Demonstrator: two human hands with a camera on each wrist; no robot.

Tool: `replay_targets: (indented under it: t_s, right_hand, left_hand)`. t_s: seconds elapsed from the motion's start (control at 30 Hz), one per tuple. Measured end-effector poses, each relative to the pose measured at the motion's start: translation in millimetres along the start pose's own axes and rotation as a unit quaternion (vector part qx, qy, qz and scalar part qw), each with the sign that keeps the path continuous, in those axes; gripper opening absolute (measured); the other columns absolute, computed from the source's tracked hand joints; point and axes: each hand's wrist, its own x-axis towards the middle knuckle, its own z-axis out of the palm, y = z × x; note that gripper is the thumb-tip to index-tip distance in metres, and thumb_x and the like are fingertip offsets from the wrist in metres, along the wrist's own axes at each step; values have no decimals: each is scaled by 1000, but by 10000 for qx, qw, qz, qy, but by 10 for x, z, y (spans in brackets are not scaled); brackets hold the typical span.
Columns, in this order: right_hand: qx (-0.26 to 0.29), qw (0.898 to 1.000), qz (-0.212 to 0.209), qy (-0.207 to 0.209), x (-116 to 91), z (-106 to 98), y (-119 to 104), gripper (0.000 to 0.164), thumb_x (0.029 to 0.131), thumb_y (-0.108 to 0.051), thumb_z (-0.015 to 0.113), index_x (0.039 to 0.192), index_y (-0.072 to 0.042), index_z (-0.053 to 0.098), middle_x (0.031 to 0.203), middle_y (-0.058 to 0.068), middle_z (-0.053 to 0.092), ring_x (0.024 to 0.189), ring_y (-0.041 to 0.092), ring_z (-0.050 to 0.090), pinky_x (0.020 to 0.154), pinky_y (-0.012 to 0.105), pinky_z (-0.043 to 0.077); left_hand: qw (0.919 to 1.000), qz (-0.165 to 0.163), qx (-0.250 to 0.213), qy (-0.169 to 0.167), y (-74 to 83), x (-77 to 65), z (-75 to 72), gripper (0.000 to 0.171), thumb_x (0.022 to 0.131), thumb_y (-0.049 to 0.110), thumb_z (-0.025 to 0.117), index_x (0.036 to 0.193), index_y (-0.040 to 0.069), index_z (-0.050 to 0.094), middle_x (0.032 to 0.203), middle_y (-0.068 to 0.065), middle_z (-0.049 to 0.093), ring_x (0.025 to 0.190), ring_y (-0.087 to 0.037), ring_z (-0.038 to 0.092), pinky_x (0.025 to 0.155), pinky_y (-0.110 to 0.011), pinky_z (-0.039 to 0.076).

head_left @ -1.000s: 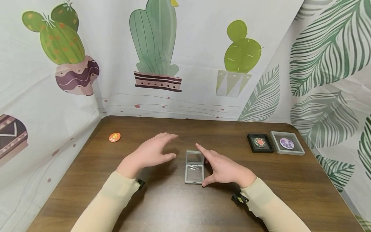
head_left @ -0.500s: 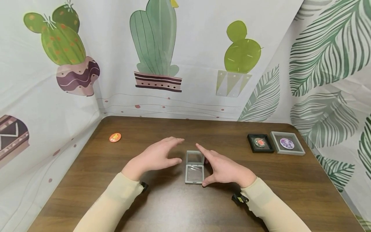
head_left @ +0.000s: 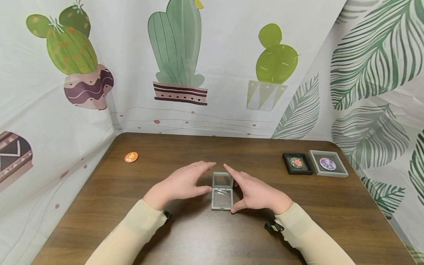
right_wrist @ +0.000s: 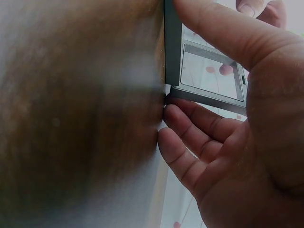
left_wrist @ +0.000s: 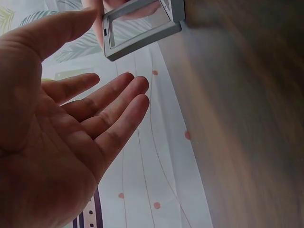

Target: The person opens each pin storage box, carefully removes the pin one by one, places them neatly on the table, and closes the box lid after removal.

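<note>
A small grey display case [head_left: 222, 199] with clear windows lies unfolded on the table, its hinged far half [head_left: 222, 180] raised. At its right side, my right hand [head_left: 256, 190] touches the near right corner with the thumb, and the index finger reaches past the raised half. In the right wrist view, the other fingers [right_wrist: 178, 142] rest loosely on the table beside the case. My left hand [head_left: 182, 182] hovers at the left side, thumb tip right by the hinge. The left wrist view shows its palm bare, with fingers [left_wrist: 118, 126] relaxed and apart from the frame.
An orange round badge [head_left: 131, 157] lies at the table's back left. At the back right sit a black case [head_left: 287, 166] with a round badge inside and a larger grey case [head_left: 341, 168] with a purple one. Printed cloth [head_left: 228, 55] hangs behind the table.
My left hand has moved right and slightly nearer to me, up to the left side of the display case. The right hand and the case have stayed in place.
</note>
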Motion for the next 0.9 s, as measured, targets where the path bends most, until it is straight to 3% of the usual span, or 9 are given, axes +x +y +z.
replay_targets:
  t_s: [0.27, 0.53, 0.9]
  right_hand:
    - [-107, 9999, -36, 56, 0, 14, 10, 137, 60, -62, 86, 156, -37, -8, 114, -5, 52, 96, 11, 50, 81, 31, 47]
    - [-44, 10000, -10, 45, 2, 13, 9, 137, 59, -62, 86, 156, -38, -8, 115, -4, 52, 97, 11, 51, 82, 31, 47]
    - [-24, 9999, -63, 91, 0, 10, 3, 137, 59, -60, 87, 156, -38, -7, 113, -4, 52, 98, 11, 51, 82, 30, 47]
  left_hand:
    - [9996, -12, 288, -63, 44, 11, 40, 71, 88, 45, 69, 147, 15, 43, 131, 2, 57, 118, -8, 50, 94, -37, 46]
    - [9995, 23, 275, -125, 63, 17, 89, 58, 91, 41, 66, 141, 17, 49, 126, 4, 60, 107, -6, 57, 89, -35, 49]
    - [9985, -77, 422, -330, 114, 18, 118, 75, 84, 40, 74, 147, 15, 42, 130, 3, 57, 107, -7, 57, 88, -37, 49]
